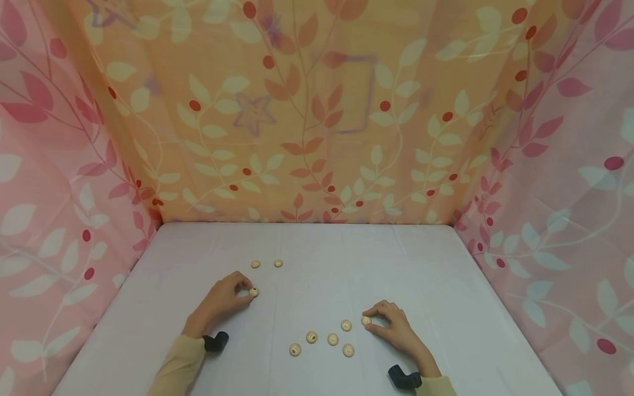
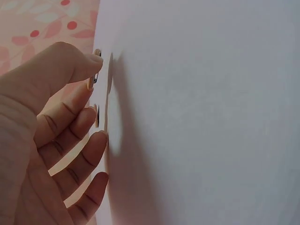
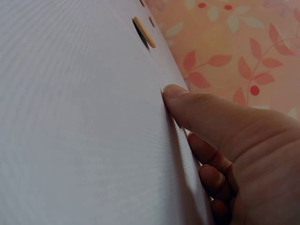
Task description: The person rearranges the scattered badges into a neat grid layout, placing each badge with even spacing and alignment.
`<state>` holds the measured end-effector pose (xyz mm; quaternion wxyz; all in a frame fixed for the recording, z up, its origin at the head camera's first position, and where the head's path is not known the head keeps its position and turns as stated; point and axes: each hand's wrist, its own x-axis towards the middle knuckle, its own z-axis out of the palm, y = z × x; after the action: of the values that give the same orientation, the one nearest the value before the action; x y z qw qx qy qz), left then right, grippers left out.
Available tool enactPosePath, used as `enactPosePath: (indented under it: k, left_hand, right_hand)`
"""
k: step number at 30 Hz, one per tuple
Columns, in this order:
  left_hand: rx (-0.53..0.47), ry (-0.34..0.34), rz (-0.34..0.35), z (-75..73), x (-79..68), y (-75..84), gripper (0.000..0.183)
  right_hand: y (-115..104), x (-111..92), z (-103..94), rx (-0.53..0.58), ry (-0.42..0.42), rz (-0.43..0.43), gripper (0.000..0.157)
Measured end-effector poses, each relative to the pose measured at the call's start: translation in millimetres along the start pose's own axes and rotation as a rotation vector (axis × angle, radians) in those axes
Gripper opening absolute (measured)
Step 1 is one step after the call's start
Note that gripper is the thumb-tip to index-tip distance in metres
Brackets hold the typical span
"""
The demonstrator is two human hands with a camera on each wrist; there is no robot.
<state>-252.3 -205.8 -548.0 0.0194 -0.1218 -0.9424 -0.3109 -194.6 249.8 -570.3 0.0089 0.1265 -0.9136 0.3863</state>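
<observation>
Toward the left of the table, my left hand (image 1: 224,298) pinches a small round wooden disc (image 1: 254,292) between thumb and index finger. Close up in the left wrist view, that disc (image 2: 97,52) is edge-on at the thumb tip, with the other fingers loosely bent. On the right, thumb and index finger of my right hand (image 1: 394,325) grip another wooden disc (image 1: 366,320) by its edges, low over the white surface. In the right wrist view the thumb (image 3: 201,105) mostly hides it. The nearest loose disc (image 1: 346,325) lies just left of the right hand.
Two discs (image 1: 255,264) lie side by side beyond the left hand. Several more, among them a front-left one (image 1: 295,350), lie scattered near the middle front of the white table (image 1: 386,258). Patterned cloth (image 1: 317,165) walls the back and both sides.
</observation>
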Motion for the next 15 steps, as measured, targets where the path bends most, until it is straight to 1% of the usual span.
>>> enactPosePath:
  k: [8,12,15]
  left_hand:
    - [-0.016,0.013,-0.026,-3.6,9.2,-16.3,0.023]
    - [-0.026,0.025,-0.017,-7.2,13.2,-19.4,0.022]
    - [-0.039,0.044,-0.032,-10.8,15.1,-20.1,0.023]
  right_hand:
    - [-2,0,-0.7,0.004,0.002,0.0,0.024]
    - [-1,0,-0.7,0.004,-0.003,0.002,0.024]
    - [-1,0,-0.9,0.003,-0.007,-0.004,0.024]
